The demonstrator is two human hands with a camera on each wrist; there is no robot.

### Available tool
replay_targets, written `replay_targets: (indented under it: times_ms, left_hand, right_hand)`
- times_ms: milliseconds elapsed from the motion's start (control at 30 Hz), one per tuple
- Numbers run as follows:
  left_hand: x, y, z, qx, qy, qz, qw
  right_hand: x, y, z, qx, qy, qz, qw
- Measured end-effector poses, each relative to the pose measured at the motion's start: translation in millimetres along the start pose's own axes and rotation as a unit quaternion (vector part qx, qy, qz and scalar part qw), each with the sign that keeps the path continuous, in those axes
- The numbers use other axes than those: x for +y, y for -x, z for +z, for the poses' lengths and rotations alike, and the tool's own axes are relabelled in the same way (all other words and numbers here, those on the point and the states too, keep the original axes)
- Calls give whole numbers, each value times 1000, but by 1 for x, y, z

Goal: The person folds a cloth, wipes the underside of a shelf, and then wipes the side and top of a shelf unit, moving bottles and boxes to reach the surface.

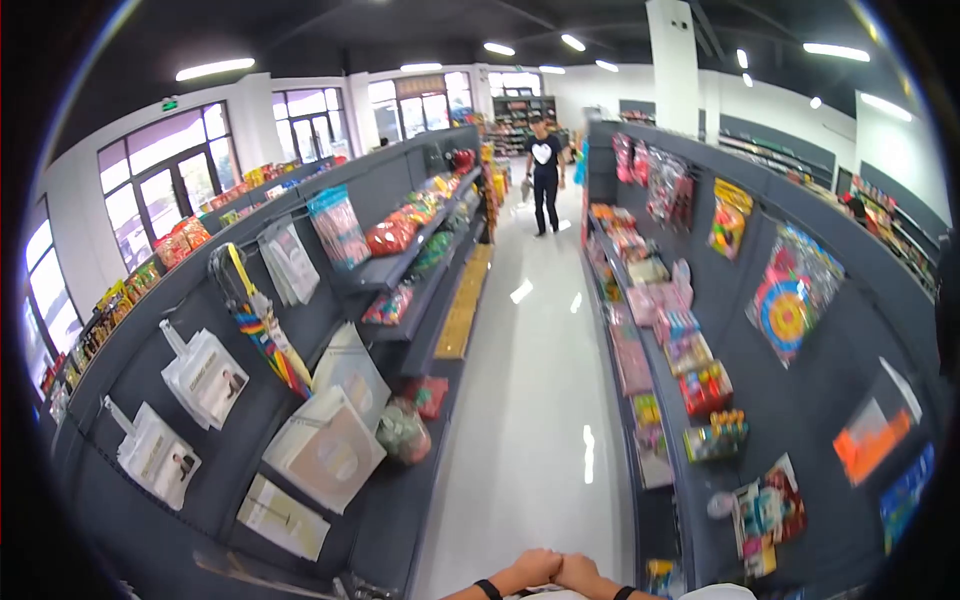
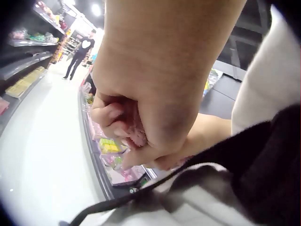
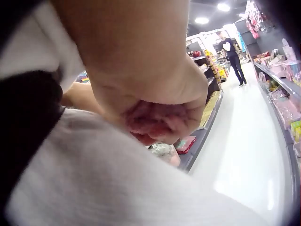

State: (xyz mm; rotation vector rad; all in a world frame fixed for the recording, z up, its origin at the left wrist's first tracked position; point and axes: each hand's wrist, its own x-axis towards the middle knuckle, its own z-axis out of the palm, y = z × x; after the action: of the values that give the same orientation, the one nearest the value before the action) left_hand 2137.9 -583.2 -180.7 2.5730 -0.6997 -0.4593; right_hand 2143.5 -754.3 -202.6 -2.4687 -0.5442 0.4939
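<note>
The left hand (image 1: 535,570) and the right hand (image 1: 585,574) meet low and close against the person's white cloth top (image 3: 117,174). Both are clenched, knuckles touching, with no goods from the shelves in either. The wrist views are too close to show whether the fingers interlock. Held together at the body like this, the hands look idle, well apart from the stock on both sides. A black wristband (image 1: 488,588) circles the left wrist.

The shelving does the holding here, and it seems set out so that goods face the glossy white aisle floor (image 1: 530,400).
- **Left:** The dark grey left-hand shelf unit (image 1: 150,350) has white boxed packs on pegs (image 1: 205,375) and a rainbow-striped folded umbrella (image 1: 265,335) hanging by its yellow loop. Further along, red bagged goods (image 1: 390,235) sit on a ledge.
- **Right:** The dark grey right-hand shelf unit (image 1: 830,400) holds pink boxed sets (image 1: 660,300) and red-and-green toy packs (image 1: 705,385) on its tiers. A round target toy in a clear bag (image 1: 790,300) hangs flat on the back panel — pegs for light, flat things, ledges for boxes.

At the far end of the aisle stands a person in a black T-shirt with a white heart (image 1: 543,165).
</note>
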Motion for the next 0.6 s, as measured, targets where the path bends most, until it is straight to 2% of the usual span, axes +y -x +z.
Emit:
replay_targets:
  times_ms: [33,100,133,167,233,300,367,433,500,533,600]
  left_hand:
    - [-28,-21,16,33,21,-11,999]
    - [-63,-59,-11,69,77,-30,994]
    - [-85,-75,-20,70,115,-41,990]
    - [-105,-94,-22,35,108,-86,990]
    - [-139,-124,-23,-2,102,-149,983]
    - [-166,-131,-22,74,145,-182,970]
    - [-196,-122,-2,61,160,-215,961]
    - [-202,-109,23,59,193,-251,947]
    - [-195,-80,39,48,225,-297,927]
    - [-186,-68,51,39,230,-325,917]
    - [-154,-28,55,73,237,-387,888]
  right_hand:
    - [6,-28,0,14,-24,-20,999]
    - [34,-111,-12,30,-41,-52,997]
    - [47,-150,-10,-35,39,-71,996]
    - [56,-175,-5,-103,115,-89,984]
    - [60,-220,-16,-131,128,-125,975]
    - [39,-264,-22,-155,129,-156,967]
    - [32,-278,-20,-205,161,-230,938]
    - [20,-284,-8,-243,166,-288,911]
    - [7,-283,7,-323,160,-351,864]
    - [-1,-276,11,-335,172,-372,848]
    - [-33,-259,28,-378,188,-420,804]
